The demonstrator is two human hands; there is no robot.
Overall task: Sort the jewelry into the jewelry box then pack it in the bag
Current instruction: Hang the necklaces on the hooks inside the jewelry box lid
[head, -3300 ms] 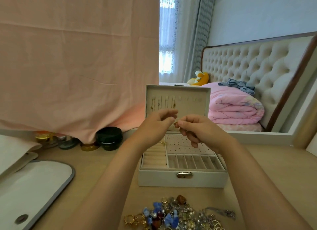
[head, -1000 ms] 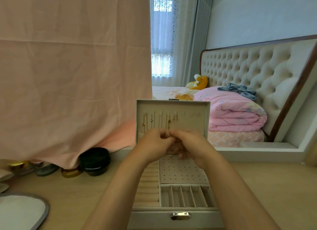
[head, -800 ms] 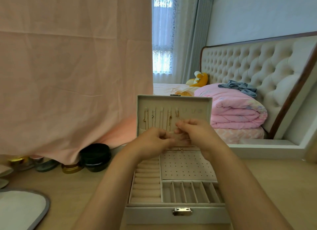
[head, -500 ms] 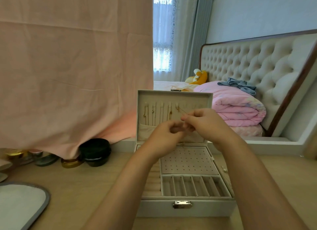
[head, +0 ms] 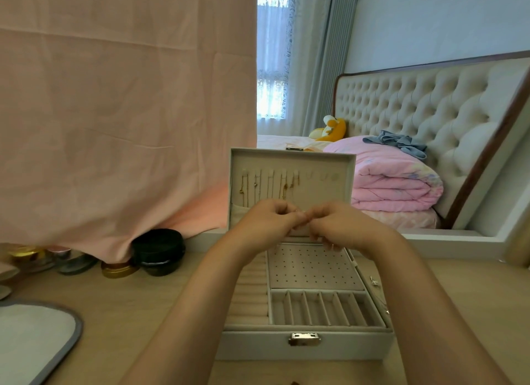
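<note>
Necklaces [head: 284, 185] hang in the jewelry box [head: 258, 347] lid; lower trays empty. Left hand [head: 265, 222] and right hand [head: 342, 225] meet, grip contents indiscernible. Packing remains.

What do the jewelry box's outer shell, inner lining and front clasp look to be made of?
Jewelry box shell: smooth off-white with a faint sheen, likely faux leather over board.
Lining: matte beige and soft-looking, probably velvet or flannel; the rolled ring rows suggest padding.
Clasp: shiny silver-toned metal that catches the light.
</note>
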